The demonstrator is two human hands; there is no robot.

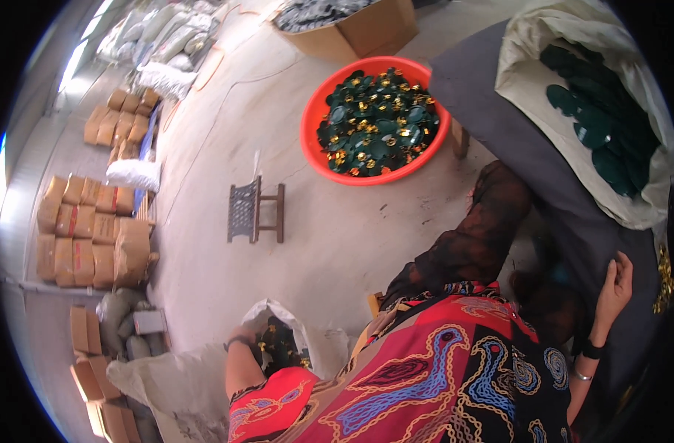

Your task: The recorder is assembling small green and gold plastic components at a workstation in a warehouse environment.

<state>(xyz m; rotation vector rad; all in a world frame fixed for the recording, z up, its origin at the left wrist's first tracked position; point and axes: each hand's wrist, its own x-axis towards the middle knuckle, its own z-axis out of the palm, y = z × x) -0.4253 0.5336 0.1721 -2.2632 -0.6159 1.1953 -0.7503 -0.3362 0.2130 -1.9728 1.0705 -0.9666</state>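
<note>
Along the person's right side stretches a broad table draped in dark grey cloth (473, 81), apparently set close so that what it bears stays within arm's reach. On it lies a bulky off-white woven sack (516, 70), mouth spread wide, probably to leave the smooth dark green discs (610, 144) inside exposed and easy to take. At the person's lower left slumps another large whitish sack (174, 380), its opening turned up beside the body, which likely suits the left arm. Ahead on the floor, just beside the table, sits a round red-orange plastic basin (312, 144) heaped with dark green discs bearing shiny gold pieces (377, 122); its wide rim seems to keep the loose pile together.

The left hand (242, 331) dips at the mouth of the left sack, right beside the dark green and gold pieces (279, 344) in it; its fingers are hidden, so whether it grips any cannot be told. The right hand (616, 286) is raised over the grey cloth, loosely unfolded and seemingly unladen, between the discs beyond it and a small cluster of glittering gold bits (665, 279) to its right.
</note>
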